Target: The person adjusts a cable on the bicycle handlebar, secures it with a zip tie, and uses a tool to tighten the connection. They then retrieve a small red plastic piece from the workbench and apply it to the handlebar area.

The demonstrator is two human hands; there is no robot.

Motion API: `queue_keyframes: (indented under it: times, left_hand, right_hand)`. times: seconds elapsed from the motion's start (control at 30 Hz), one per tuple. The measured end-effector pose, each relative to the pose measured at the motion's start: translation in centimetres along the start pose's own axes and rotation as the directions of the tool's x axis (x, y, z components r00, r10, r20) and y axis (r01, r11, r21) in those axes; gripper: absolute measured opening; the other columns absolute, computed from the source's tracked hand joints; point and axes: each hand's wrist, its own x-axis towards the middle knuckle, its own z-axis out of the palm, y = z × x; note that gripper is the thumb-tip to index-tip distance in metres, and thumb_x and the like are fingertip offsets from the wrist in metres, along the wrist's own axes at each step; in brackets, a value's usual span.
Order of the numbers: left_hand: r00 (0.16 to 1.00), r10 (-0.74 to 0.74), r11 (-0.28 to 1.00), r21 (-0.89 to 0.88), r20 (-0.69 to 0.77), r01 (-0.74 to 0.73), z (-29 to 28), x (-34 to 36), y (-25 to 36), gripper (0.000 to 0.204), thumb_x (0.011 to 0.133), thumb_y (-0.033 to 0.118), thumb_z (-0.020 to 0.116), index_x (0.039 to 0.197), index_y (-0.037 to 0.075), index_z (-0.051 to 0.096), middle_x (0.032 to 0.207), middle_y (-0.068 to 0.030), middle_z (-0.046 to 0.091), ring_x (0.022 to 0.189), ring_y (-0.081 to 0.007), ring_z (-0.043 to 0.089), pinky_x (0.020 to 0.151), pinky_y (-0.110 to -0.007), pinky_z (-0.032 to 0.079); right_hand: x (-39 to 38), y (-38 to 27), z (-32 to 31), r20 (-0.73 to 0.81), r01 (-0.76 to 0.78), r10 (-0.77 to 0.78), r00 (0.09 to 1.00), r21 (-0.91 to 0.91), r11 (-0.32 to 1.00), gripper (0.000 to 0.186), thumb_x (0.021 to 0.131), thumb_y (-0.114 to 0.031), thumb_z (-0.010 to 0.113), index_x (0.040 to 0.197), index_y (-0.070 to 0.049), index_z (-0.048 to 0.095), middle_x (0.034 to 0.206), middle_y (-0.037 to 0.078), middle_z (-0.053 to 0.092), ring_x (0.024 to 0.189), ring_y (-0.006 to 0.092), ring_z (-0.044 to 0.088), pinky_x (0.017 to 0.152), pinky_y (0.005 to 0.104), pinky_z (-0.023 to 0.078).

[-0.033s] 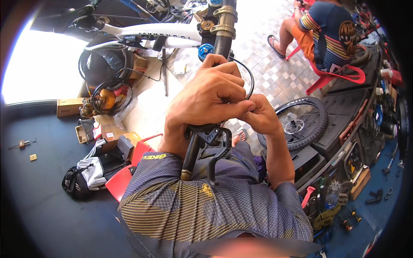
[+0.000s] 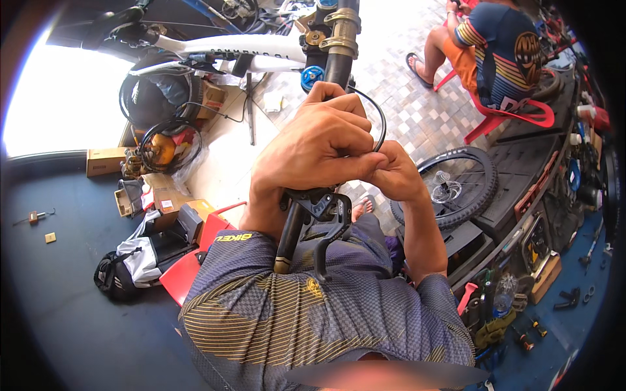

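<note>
Short-sleeved jersey [image 2: 391, 319], dark grey, finely textured. Gold stripes [image 2: 238, 329] mark the left side; yellow lettering [image 2: 237, 237] edges the left sleeve [image 2: 218, 260]; gold emblem [image 2: 313, 287] sits centrally.

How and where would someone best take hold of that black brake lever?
Probably by the curved blade of the brake lever, near its free tip, with fingers coming from the person's right. That hooked tip stands out with a gap beside it, while the bar's end lies to its left and the left hand covers the area above.
</note>
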Motion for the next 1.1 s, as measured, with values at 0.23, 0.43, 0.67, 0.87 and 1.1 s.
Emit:
queue_keyframes:
  times: [0.23, 0.43, 0.67, 0.87, 1.1]
  left_hand:
    - [0.998, -0.012, 0.998, 0.062, 0.054, 0.009, -0.7, 0.4, -0.7, 0.035, 0.089, 0.033, 0.075, 0.064, 0.011, 0.062, 0.062, 0.005, 0.049, 0.08, -0.0157, 0.055, 0.097, -0.04, 0.034]
    - [0.998, -0.012, 0.999, 0.046, 0.058, 0.01, -0.8, 0.4, -0.8, 0.035, 0.09, 0.033, 0.075, 0.065, 0.011, 0.063, 0.062, 0.0052, 0.049, 0.081, -0.0154, 0.054, 0.097, -0.041, 0.033]
    - [0.999, 0.016, 0.999, 0.043, 0.049, -0.018, -0.8, 0.7, -0.7, 0.034, 0.09, 0.031, 0.074, 0.065, 0.011, 0.063, 0.063, 0.0047, 0.051, 0.081, -0.0158, 0.055, 0.097, -0.04, 0.033]
    - [0.996, -0.011, 0.998, 0.066, 0.094, 0.005, -1.1, 0.5, -0.6, 0.03, 0.087, 0.029, 0.073, 0.066, 0.011, 0.062, 0.065, 0.0048, 0.053, 0.083, -0.0156, 0.057, 0.098, -0.04, 0.033]
    - [0.997, -0.001, 0.999, 0.051, 0.081, -0.003, -1.1, 0.4, -0.9, 0.026, 0.084, 0.026, 0.072, 0.065, 0.011, 0.062, 0.066, 0.005, 0.053, 0.085, -0.0149, 0.058, 0.098, -0.041, 0.032]
  right_hand:
    - [2.1, 0.8, -1.0, 0.039, 0.08, -0.08, 0.996, -0.002, 0.997, 0.03, 0.098, -0.028, 0.074, 0.097, 0.001, 0.072, 0.08, -0.003, 0.065, 0.077, 0.0031, 0.056, 0.065, 0.0246, 0.047]
    - [2.6, 0.6, -1.1, 0.072, 0.104, -0.102, 0.992, -0.021, 0.994, 0.04, 0.097, -0.039, 0.074, 0.094, 0.001, 0.071, 0.079, -0.004, 0.063, 0.076, 0.0032, 0.054, 0.065, 0.0247, 0.047]
    - [4.0, 0.7, -2.4, 0.194, 0.111, -0.133, 0.972, 0.122, 0.986, 0.051, 0.094, -0.051, 0.073, 0.094, 0.0, 0.071, 0.084, -0.002, 0.066, 0.083, 0.0054, 0.058, 0.072, 0.0265, 0.05]
    - [1.5, 0.5, -1.5, 0.142, 0.122, -0.112, 0.983, -0.06, 0.991, 0.037, 0.102, -0.036, 0.067, 0.107, 0.0, 0.072, 0.086, 0.002, 0.07, 0.076, 0.0078, 0.061, 0.065, 0.0263, 0.05]
    - [-0.4, -0.8, 0.8, 0.069, 0.022, -0.023, 0.997, 0.022, 1.0, 0.029, 0.106, -0.023, 0.062, 0.115, 0.002, 0.071, 0.095, 0.005, 0.071, 0.084, 0.0098, 0.061, 0.075, 0.0275, 0.051]
